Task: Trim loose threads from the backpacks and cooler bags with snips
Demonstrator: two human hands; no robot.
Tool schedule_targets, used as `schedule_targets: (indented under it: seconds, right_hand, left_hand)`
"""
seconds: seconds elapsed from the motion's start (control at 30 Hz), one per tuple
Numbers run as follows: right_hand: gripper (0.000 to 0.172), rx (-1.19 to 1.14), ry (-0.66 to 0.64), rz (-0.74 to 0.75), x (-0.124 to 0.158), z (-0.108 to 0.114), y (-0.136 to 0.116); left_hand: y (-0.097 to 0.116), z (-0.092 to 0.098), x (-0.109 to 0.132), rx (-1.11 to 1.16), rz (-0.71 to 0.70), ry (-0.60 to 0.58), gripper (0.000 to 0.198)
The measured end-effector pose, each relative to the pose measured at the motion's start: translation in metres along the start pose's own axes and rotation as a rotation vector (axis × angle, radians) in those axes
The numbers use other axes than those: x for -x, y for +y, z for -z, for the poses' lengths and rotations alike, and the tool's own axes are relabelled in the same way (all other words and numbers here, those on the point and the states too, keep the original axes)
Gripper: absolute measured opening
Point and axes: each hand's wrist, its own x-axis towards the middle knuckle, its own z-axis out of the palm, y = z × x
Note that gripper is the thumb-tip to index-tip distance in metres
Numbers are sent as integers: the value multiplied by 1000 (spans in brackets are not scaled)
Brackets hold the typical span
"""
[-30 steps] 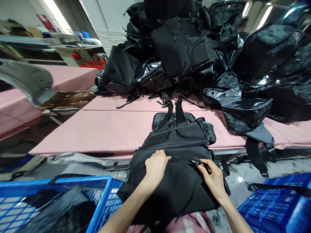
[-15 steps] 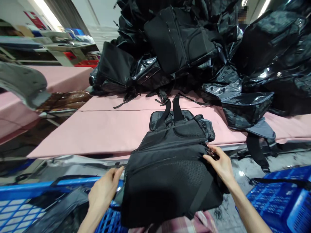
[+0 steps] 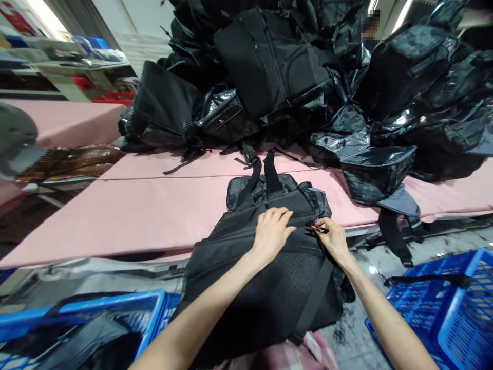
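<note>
A large black fabric backpack point(image 3: 269, 298) lies flat across the near edge of a long table covered with pink cloth point(image 3: 154, 210). Its upper part, with two black straps point(image 3: 272, 174), rests on the table, and its lower part comes out over the edge toward the person. The bottom end is partly hidden by the left forearm, and under it shows a piece of pink plaid cloth point(image 3: 311, 354), which is cut by the lower border.

The left hand point(image 3: 271, 231) is over the upper middle of the backpack, with the fingers loosely bent and the thumb standing apart from them. I cannot tell how firmly its fingertips press on the fabric. The right hand point(image 3: 333, 240) is near the side edge of the backpack, and its thumb and fingers are closed around a small dark tool point(image 3: 320, 229). The fingers cover part of this tool, and its tip is difficult to separate from the black fabric.

Behind is a high pile of black bags point(image 3: 269, 67), cut off at the top. Two blue plastic baskets point(image 3: 427, 298) stand at the sides, both only partly visible.
</note>
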Motion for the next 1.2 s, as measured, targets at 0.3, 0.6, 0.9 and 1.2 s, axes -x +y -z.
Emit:
schedule_targets:
  seconds: [0.3, 0.6, 0.9, 1.2]
  right_hand:
    - [29, -88, 170, 133, -21, 25, 10]
    - [22, -602, 257, -214, -38, 27, 13]
    - [24, -1150, -139, -333, -29, 78, -46]
    - [28, -610, 188, -493, -30, 81, 92]
  left_hand:
    - [14, -31, -50, -33, -58, -350, 23]
    - [18, -26, -31, 32, -1, -226, 23]
    - [49, -6, -31, 26, -89, -271, 33]
    - [75, -70, -52, 34, -166, -476, 21]
